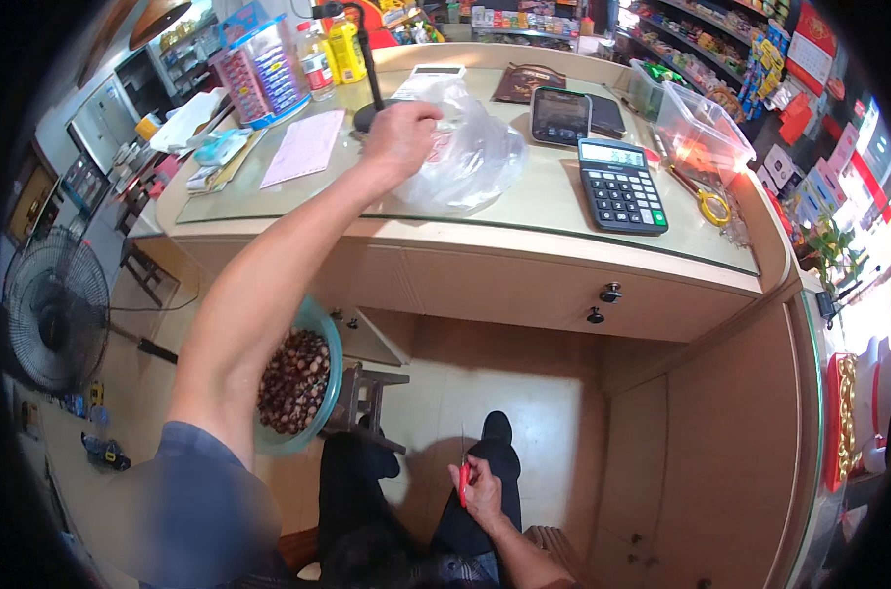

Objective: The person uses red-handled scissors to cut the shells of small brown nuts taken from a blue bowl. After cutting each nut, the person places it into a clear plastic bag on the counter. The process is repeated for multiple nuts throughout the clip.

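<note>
My left hand (405, 140) reaches over the counter to the near-left side of a thin, translucent plastic bag (482, 166). Its fingers are curled over the bag, and whether they grip anything is hidden. Down at my lap, my right hand (478, 486) holds a small knife with a red handle (464, 484); the thin blade points away from me. Beneath my left forearm, a teal plastic basin (333, 368) is filled with small round brown pieces, like nuts or corms (294, 383). It appears to rest on or against a dark wooden stool (372, 379).
On the glass-topped counter (548, 213) are a calculator (622, 188), a phone (561, 115), a pink paper sheet (303, 149), a clear plastic box (703, 132) and yellow-handled scissors (713, 208). A standing fan (55, 313) is at left. Drawer knobs (610, 292) jut from the counter front.
</note>
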Demonstrator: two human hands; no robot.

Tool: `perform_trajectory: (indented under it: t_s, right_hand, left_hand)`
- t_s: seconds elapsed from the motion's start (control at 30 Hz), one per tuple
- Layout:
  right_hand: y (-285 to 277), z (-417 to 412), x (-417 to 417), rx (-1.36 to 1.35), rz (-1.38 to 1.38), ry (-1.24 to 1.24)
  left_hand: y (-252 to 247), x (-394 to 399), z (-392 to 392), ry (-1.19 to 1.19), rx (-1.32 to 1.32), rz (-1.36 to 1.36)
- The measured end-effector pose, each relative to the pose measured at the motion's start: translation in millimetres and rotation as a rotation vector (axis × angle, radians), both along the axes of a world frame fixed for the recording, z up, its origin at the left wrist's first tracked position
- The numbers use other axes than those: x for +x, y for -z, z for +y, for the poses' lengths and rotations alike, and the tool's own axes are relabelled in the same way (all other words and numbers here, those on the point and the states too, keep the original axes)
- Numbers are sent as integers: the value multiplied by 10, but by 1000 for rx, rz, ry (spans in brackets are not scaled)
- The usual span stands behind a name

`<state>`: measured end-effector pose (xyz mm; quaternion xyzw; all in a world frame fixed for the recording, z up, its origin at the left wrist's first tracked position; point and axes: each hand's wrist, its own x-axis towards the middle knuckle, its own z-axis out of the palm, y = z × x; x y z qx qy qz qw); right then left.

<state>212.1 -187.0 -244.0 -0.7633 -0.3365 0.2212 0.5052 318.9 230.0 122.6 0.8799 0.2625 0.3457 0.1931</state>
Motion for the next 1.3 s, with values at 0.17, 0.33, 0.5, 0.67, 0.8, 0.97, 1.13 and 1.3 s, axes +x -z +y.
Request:
perform_trajectory:
  t_s: [0.17, 0.33, 0.5, 0.67, 0.8, 0.97, 1.13, 1.3]
  right_hand:
    - [-114, 1, 42, 27, 30, 39]
    - [-285, -34, -36, -35, 403, -50]
    - [-1170, -115, -286, -39, 827, -286]
    - [-2061, -201, -498, -138, 770, -688]
    - [-2272, -177, -614, -296, 648, -790]
    - [-2386, -104, -753, -355, 583, -779]
    - [-2391, -111, -790, -351, 516, -786]
    - [-2429, -127, -803, -392, 542, -769]
  left_hand:
    - [335, -1258, -828, 395, -1382, -587]
    - [961, -2497, -1777, 252, -1712, -692]
    - [1414, -3257, -2377, 242, -1770, -800]
    - [1588, -3638, -2707, 134, -1740, -846]
    - [1696, -3796, -2778, 182, -1706, -833]
    - [1712, -3861, -2814, 197, -1647, -796]
    - [1648, -3852, -2845, 210, -1635, -793]
    - [1687, -3840, -2868, 245, -1602, -786]
